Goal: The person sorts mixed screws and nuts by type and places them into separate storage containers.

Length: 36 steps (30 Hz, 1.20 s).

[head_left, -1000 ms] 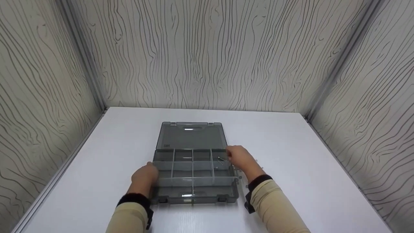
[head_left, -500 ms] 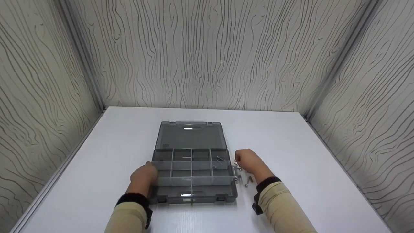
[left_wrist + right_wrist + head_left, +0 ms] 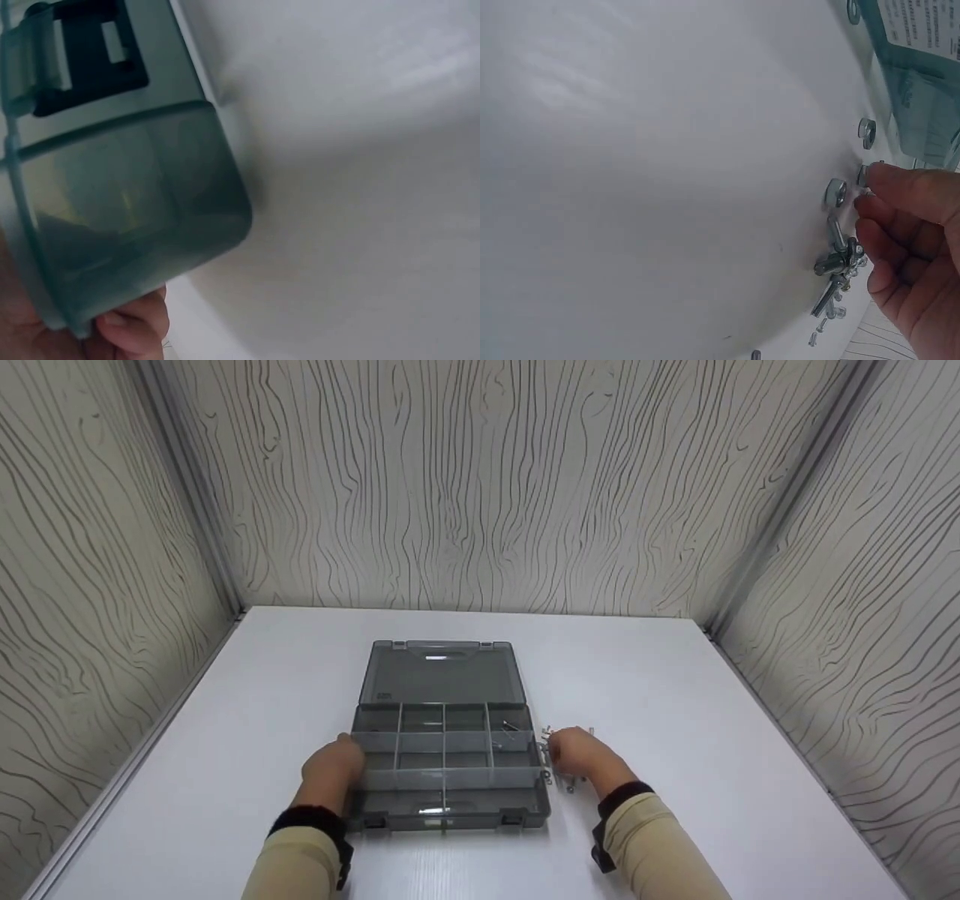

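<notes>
Box, smoky grey and divided into compartments, lies open on the white table just below the middle of the head view, its lid laid back toward the top of the frame. At its left side the person's left hand grips the edge; the left wrist view shows fingertips curled against the wall at lower left, though most of that hand is hidden behind the plastic or cut off by the frame. A dark latch fills the upper left there.

Right of the box, the right hand is down among loose hardware and covers part of it. In the right wrist view its fingers are bent, with the thumb tip over a small nut, perhaps touching it; I can't tell whether it is pinched. Bolts heap up just below, overlapping too much to count. A few screws show toward the box's right side, their row unclear through the cloudy dividers. Both sleeves run off the bottom edge.
</notes>
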{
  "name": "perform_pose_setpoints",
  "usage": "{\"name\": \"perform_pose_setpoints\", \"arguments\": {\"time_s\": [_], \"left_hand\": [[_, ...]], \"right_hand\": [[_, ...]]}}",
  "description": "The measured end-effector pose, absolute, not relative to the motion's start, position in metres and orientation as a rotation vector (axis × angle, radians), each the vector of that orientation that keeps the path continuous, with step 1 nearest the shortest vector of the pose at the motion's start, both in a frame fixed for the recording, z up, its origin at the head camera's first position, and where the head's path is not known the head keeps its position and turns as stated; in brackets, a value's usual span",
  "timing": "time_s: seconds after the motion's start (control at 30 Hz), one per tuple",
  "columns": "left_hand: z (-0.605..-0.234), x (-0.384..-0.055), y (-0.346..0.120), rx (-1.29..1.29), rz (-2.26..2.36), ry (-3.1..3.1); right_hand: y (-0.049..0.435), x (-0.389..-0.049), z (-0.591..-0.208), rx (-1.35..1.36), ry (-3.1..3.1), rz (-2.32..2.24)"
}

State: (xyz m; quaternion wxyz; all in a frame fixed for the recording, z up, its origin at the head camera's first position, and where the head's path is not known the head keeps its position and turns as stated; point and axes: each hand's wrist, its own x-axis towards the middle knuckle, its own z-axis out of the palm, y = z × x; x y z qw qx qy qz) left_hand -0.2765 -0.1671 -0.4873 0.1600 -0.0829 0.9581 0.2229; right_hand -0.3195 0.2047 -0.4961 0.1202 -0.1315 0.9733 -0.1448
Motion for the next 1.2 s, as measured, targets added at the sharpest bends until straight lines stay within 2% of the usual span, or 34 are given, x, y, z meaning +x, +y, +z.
{"name": "perform_pose_setpoints", "arguments": {"time_s": [0.23, 0.57, 0.9, 1.2], "left_hand": [[-0.488, -0.278, -0.167, -0.220, 0.623, 2.745], [-0.485, -0.275, -0.165, -0.194, 0.575, 2.762], [-0.487, -0.277, -0.166, -0.198, 0.560, 2.754], [-0.488, -0.277, -0.167, -0.214, 0.604, 2.755]], "right_hand": [[0.204, -0.316, -0.500, -0.300, 2.802, -0.473], [0.203, -0.315, -0.496, -0.341, 2.816, -0.447], [0.206, -0.327, -0.473, -0.525, 2.967, -0.499], [0.184, -0.326, -0.464, -0.668, 2.931, -0.564]]}}
